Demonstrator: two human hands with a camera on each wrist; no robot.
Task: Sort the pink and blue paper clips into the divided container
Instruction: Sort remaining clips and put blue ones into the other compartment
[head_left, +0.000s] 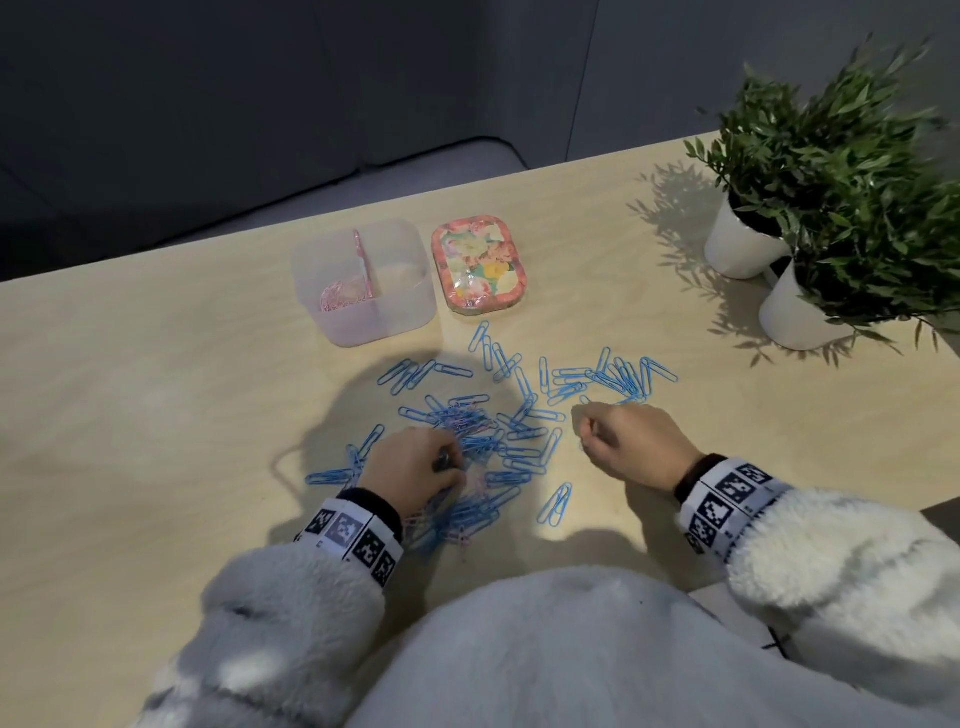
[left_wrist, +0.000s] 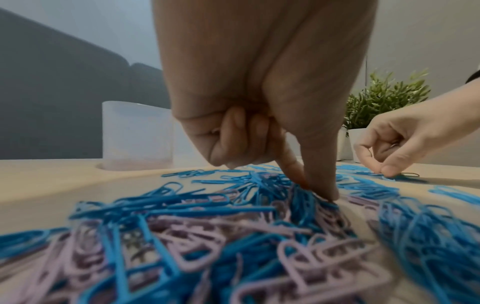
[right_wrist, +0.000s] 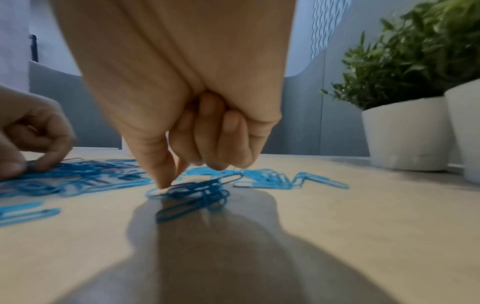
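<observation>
A mixed pile of blue and pink paper clips (head_left: 467, 436) lies on the wooden table, with more blue clips (head_left: 613, 376) spread to its right. My left hand (head_left: 441, 462) is down in the pile. In the left wrist view its thumb and forefinger (left_wrist: 319, 191) pinch clips where blue and pink tangle, and the other fingers are curled. My right hand (head_left: 584, 431) pinches a small bunch of blue clips (right_wrist: 197, 195) on the table between thumb and forefinger (right_wrist: 171, 181). The translucent divided container (head_left: 410, 312) stands behind, with pink clips (head_left: 337, 299) in its left compartment.
A floral tin (head_left: 480, 265) sits just right of the container. Two white pots with green plants (head_left: 743, 254) (head_left: 795, 317) stand at the table's far right. A pair of blue clips (head_left: 556, 504) lies apart near my right wrist.
</observation>
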